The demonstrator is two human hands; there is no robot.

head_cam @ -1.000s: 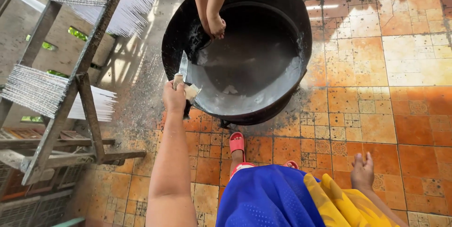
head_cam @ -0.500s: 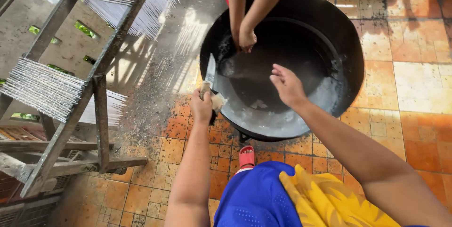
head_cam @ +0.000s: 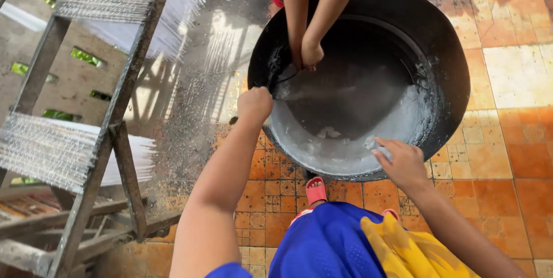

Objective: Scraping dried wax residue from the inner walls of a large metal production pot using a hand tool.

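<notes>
On orange floor tiles [head_cam: 507, 157], black pan [head_cam: 455, 76].

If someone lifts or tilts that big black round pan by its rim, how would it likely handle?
The big black round pan is probably heavy, being wide with thick walls. Its rim looks wet and residue-coated, so the left hand may slip. The rounded base could rock on the tiles.

The person's arms are bare from the shoulder down, with no sleeves, watch or rings showing on the left hand [head_cam: 254, 103] or the right hand [head_cam: 403, 164]. A bright blue garment [head_cam: 322, 243] of smooth, slightly shiny cloth covers the lap, and a yellow cloth [head_cam: 415, 255] with soft folds lies beside it. A red sandal [head_cam: 315, 190] with a broad strap is worn on one foot.
</notes>
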